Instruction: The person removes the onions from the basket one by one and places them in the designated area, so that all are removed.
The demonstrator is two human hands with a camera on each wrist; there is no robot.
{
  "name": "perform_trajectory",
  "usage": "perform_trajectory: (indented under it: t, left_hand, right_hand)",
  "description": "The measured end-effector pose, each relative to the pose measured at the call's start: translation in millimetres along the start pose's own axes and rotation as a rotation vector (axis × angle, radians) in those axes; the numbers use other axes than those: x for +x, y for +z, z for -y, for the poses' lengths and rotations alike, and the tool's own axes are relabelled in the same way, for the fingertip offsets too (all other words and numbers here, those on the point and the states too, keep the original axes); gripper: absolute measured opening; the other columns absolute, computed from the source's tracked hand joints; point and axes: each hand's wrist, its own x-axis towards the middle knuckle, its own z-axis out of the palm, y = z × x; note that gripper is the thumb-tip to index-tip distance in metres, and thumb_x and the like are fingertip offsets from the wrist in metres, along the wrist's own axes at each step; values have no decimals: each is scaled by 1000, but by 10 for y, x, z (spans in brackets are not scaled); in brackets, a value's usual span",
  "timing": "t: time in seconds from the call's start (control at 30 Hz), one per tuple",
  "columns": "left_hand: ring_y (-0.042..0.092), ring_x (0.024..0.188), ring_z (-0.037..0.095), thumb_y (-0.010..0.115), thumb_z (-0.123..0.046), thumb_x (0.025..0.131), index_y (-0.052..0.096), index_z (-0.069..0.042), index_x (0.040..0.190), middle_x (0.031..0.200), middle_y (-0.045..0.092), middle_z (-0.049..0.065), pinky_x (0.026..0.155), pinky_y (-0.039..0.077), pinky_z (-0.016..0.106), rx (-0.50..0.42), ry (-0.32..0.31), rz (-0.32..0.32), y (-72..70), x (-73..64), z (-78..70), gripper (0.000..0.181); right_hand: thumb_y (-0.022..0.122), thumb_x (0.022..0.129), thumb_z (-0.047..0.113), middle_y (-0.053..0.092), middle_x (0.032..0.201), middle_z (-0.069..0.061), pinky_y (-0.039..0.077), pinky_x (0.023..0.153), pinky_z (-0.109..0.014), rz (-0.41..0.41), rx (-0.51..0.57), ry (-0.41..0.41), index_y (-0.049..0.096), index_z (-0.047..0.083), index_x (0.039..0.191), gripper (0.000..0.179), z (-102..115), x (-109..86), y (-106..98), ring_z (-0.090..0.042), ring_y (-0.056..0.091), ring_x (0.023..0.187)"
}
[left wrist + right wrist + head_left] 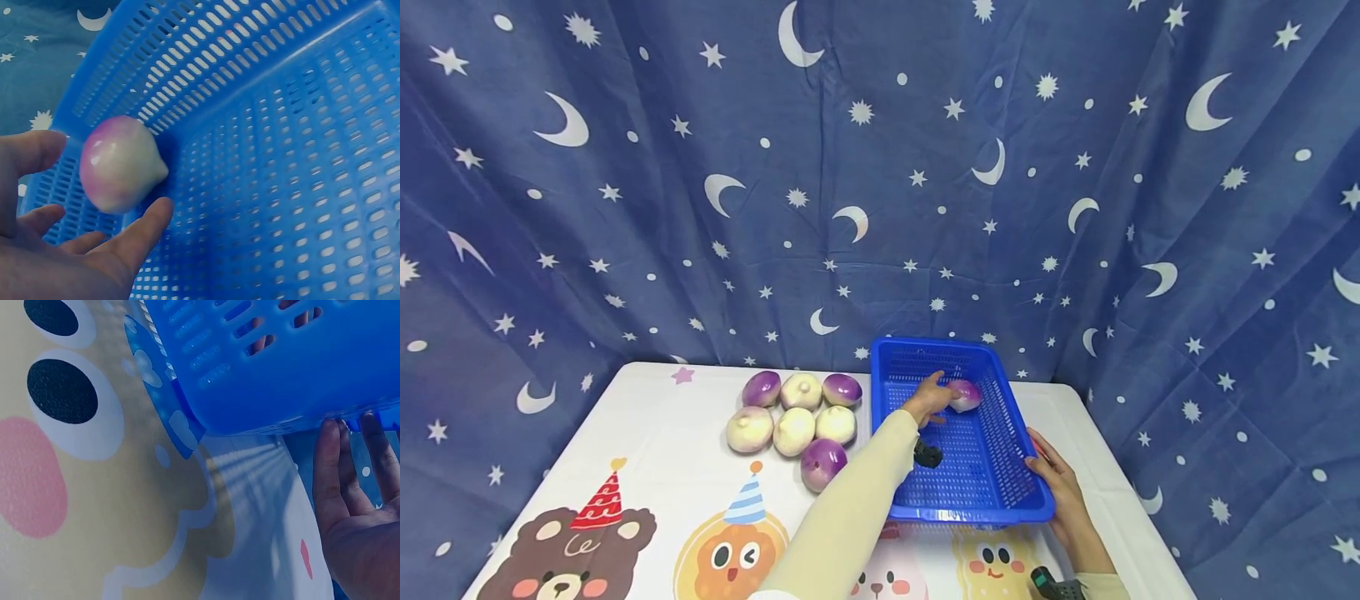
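A blue plastic basket (955, 515) with slotted walls stands at the table's right half. Inside it, near the far right corner, lies one purple-and-white turnip (122, 164). My left hand (931, 398) reaches down into the basket, its fingers spread beside the turnip; the left wrist view shows a gap between thumb and turnip. With my right hand (1063, 492) I hold the basket's right rim near the front corner, thumb over the top and fingers outside. From the right wrist, the fingers (326, 469) meet the rim's underside. Several more turnips (794, 433) sit grouped left of the basket.
A white tablecloth (677, 433) with cartoon figures covers the table. Behind it and at both sides hangs a dark blue curtain (880, 167) with moons and stars, close to the basket's far wall. My left forearm crosses between the grouped turnips and the basket.
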Motion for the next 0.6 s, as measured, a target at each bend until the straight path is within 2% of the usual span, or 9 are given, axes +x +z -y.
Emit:
perform_trajectory:
  t: [0.03, 0.1, 0.17, 0.27, 0.33, 0.5, 0.6]
  left_hand:
    - [51, 130, 36, 55, -8, 95, 29, -12, 153, 149, 42, 21, 98, 51, 53, 2, -33, -29, 81, 222, 127, 64]
    - [51, 130, 39, 57, -9, 94, 29, -12, 154, 148, 43, 22, 97, 51, 56, 12, -36, -31, 153, 499, 331, 66]
    - [50, 130, 41, 60, -10, 93, 28, -11, 154, 149, 41, 24, 95, 52, 56, 3, -19, -8, 156, 592, 435, 68]
    - [49, 131, 43, 62, -11, 92, 27, -9, 154, 151, 38, 25, 92, 54, 56, -20, 5, 18, 145, 588, 481, 71]
    - [49, 131, 43, 62, -11, 92, 28, -9, 154, 152, 37, 24, 92, 54, 56, -20, 12, 1, 151, 563, 481, 71]
    - [53, 127, 42, 60, -11, 92, 35, -3, 150, 145, 46, 26, 89, 55, 55, 9, 7, -38, 187, 522, 478, 63]
    - [56, 124, 42, 61, -11, 92, 42, 3, 143, 137, 52, 27, 88, 57, 52, 12, 5, -38, 206, 519, 504, 56]
  right_hand:
    - [61, 96, 30, 44, 146, 8, 50, 89, -17, 1, 0, -1, 34, 31, 153, 62, -2, 0, 0, 5, 57, 110]
    - [61, 96, 30, 46, 145, 9, 51, 89, -17, 2, 2, -6, 35, 30, 152, 62, -9, -1, -1, 4, 57, 110]
    - [62, 96, 29, 48, 142, 11, 51, 90, -18, 7, 9, -10, 35, 30, 152, 62, -8, 2, 2, 4, 57, 110]
    - [61, 97, 28, 49, 140, 12, 51, 90, -18, 16, 8, -14, 35, 29, 153, 62, -10, -1, 8, 3, 57, 111]
    - [61, 97, 28, 48, 142, 11, 51, 90, -18, 13, 5, -13, 35, 30, 153, 62, -9, -1, 10, 4, 57, 111]
    - [62, 96, 29, 43, 149, 6, 50, 89, -17, -3, -3, -9, 35, 31, 152, 62, -6, 7, 6, 6, 57, 110]
    - [62, 96, 29, 46, 144, 10, 50, 89, -17, 2, 5, -9, 35, 30, 152, 63, -7, 9, 5, 6, 57, 110]
